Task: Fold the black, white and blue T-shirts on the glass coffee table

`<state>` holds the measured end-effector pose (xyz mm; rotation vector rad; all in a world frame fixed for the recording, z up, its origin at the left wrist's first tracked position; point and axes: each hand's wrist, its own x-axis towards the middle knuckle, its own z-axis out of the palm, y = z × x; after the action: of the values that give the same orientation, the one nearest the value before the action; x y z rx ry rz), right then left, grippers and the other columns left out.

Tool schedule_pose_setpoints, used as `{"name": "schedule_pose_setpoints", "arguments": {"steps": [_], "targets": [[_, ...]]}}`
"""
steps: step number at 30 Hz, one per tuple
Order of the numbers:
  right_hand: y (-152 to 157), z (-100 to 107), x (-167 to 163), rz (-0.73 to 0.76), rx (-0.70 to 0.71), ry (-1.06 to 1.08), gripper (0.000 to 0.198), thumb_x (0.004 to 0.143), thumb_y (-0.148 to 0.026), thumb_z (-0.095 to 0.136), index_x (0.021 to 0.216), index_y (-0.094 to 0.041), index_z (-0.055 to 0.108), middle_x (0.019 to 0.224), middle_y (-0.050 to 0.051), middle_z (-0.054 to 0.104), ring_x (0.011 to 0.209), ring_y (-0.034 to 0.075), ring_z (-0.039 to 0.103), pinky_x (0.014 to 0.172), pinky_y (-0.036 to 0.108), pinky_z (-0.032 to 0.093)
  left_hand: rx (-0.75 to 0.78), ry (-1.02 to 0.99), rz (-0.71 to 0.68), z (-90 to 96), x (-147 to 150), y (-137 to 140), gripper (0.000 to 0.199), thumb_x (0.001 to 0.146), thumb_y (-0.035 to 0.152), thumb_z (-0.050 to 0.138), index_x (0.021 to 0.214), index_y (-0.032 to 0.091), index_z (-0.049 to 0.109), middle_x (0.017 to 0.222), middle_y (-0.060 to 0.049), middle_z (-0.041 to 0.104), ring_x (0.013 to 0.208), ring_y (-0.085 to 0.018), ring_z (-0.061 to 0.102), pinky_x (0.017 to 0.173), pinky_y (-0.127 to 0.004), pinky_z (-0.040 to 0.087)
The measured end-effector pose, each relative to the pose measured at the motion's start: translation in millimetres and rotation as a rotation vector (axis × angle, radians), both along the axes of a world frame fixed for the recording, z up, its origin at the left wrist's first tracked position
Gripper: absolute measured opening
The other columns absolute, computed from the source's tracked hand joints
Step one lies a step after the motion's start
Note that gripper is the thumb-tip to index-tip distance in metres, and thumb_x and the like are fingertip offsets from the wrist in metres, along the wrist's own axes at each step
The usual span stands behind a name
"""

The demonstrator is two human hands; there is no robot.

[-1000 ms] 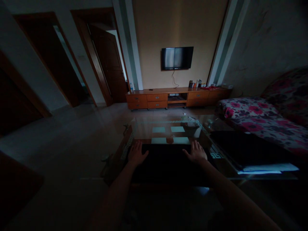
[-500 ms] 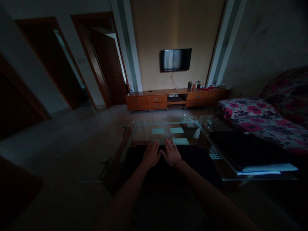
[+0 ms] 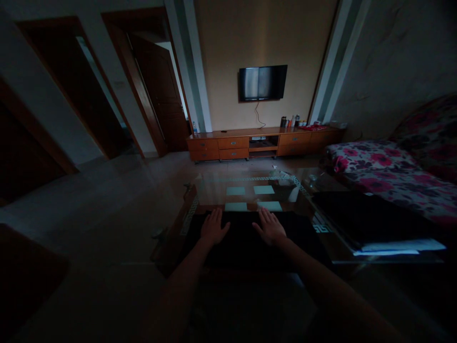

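A black cloth, too dark to show what garment it may be, lies spread over the near part of the glass table. My left hand rests flat on the cloth's left half, fingers stretched toward its far edge and thumb out to the side. On the right half lies my right hand, also palm down with the fingers pointing away from me. A gap of bare cloth separates the two hands. Neither holds anything.
A stack of dark folded cloth with white layers beneath sits on the table's right side. Behind it is a flowered sofa. Plastic wrapping and a small glass are near the far edge. A low cabinet stands beyond.
My hands have slid apart over the black cloth, the left one to the left and the right one to the right. Earlier their thumbs nearly touched. The view has shifted slightly.
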<state>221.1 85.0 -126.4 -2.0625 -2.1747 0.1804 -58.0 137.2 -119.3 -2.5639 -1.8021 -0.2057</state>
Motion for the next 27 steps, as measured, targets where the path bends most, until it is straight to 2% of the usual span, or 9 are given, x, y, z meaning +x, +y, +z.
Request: {"name": "schedule_pose_setpoints", "arguments": {"steps": [4, 7, 10, 14, 18, 21, 23, 25, 27], "targets": [[-8.6, -9.0, 60.1, -0.185, 0.006, -0.091, 0.084, 0.099, -0.064, 0.021, 0.16, -0.006, 0.022, 0.168, 0.014, 0.016, 0.156, 0.026, 0.01, 0.125, 0.042, 0.01, 0.023, 0.024, 0.045, -2.1, -39.9, 2.3, 0.071, 0.1, 0.054, 0.029, 0.158, 0.014, 0.03, 0.166, -0.011, 0.025, 0.154, -0.024, 0.023, 0.124, -0.043, 0.02], [-14.0, -12.5, 81.4, -0.234, 0.01, -0.12, 0.081, 0.1, -0.062, 0.022, 0.16, -0.007, 0.024, 0.168, 0.012, 0.019, 0.156, 0.024, 0.011, 0.124, 0.044, 0.012, 0.039, 0.032, 0.054, -2.0, -48.1, -0.4, 0.071, 0.099, 0.054, 0.032, 0.158, 0.013, 0.031, 0.166, -0.011, 0.027, 0.153, -0.025, 0.024, 0.123, -0.043, 0.021], [-18.4, -7.3, 76.5, -0.269, 0.099, -0.151, 0.076, 0.1, -0.057, 0.026, 0.156, -0.006, 0.033, 0.165, 0.014, 0.027, 0.154, 0.025, 0.017, 0.124, 0.045, 0.011, 0.107, 0.02, 0.095, 4.6, -42.9, -5.5, 0.067, 0.1, 0.049, 0.035, 0.154, 0.011, 0.038, 0.162, -0.014, 0.036, 0.15, -0.027, 0.031, 0.122, -0.044, 0.023], [-24.0, 12.4, 59.6, -0.289, 0.263, -0.191, 0.054, 0.102, -0.039, 0.028, 0.136, -0.01, 0.059, 0.145, 0.019, 0.054, 0.137, 0.03, 0.043, 0.118, 0.046, 0.019, 0.283, -0.006, 0.077, 21.3, -31.1, -12.8, 0.047, 0.103, 0.036, 0.031, 0.134, 0.016, 0.06, 0.138, -0.016, 0.062, 0.132, -0.029, 0.051, 0.115, -0.046, 0.031], [-25.7, 25.6, 44.5, -0.27, 0.185, -0.154, 0.049, 0.101, -0.03, 0.026, 0.119, -0.016, 0.069, 0.128, 0.018, 0.064, 0.121, 0.03, 0.054, 0.111, 0.045, 0.028, 0.187, 0.05, -0.01, 29.4, -17.6, -18.6, 0.043, 0.104, 0.031, 0.029, 0.107, 0.021, 0.071, 0.109, -0.014, 0.071, 0.113, -0.028, 0.061, 0.103, -0.044, 0.042], [-24.0, 20.1, 32.8, -0.276, 0.1, -0.114, 0.056, 0.102, -0.039, 0.025, 0.139, -0.015, 0.06, 0.146, 0.018, 0.053, 0.134, 0.032, 0.046, 0.117, 0.047, 0.018, 0.143, 0.031, -0.073, 23.9, -12.2, -24.2, 0.045, 0.104, 0.042, 0.032, 0.123, 0.02, 0.066, 0.137, -0.014, 0.062, 0.128, -0.03, 0.054, 0.109, -0.045, 0.039], [-23.3, 11.5, 27.5, -0.259, 0.041, -0.096, 0.067, 0.1, -0.051, 0.027, 0.156, -0.015, 0.039, 0.162, 0.015, 0.034, 0.149, 0.034, 0.027, 0.12, 0.049, 0.009, 0.091, 0.026, -0.166, 17.5, -14.0, -28.5, 0.052, 0.103, 0.049, 0.034, 0.14, 0.022, 0.056, 0.155, -0.01, 0.047, 0.143, -0.029, 0.04, 0.117, -0.046, 0.032], [-23.0, 3.0, 25.8, -0.234, -0.01, -0.078, 0.078, 0.098, -0.06, 0.03, 0.162, -0.017, 0.022, 0.169, 0.012, 0.015, 0.155, 0.034, 0.008, 0.121, 0.051, 0.003, 0.03, 0.034, -0.215, 12.4, -18.2, -31.7, 0.058, 0.102, 0.054, 0.033, 0.15, 0.023, 0.046, 0.163, -0.006, 0.036, 0.151, -0.028, 0.029, 0.122, -0.046, 0.024], [-22.6, -2.3, 26.6, -0.205, -0.03, -0.06, 0.082, 0.096, -0.065, 0.031, 0.163, -0.02, 0.018, 0.17, 0.011, 0.009, 0.155, 0.035, 0.0, 0.121, 0.054, -0.001, 0.006, 0.035, -0.218, 10.6, -21.0, -32.8, 0.062, 0.101, 0.057, 0.032, 0.153, 0.023, 0.042, 0.165, -0.005, 0.032, 0.153, -0.027, 0.024, 0.124, -0.045, 0.021]]}}
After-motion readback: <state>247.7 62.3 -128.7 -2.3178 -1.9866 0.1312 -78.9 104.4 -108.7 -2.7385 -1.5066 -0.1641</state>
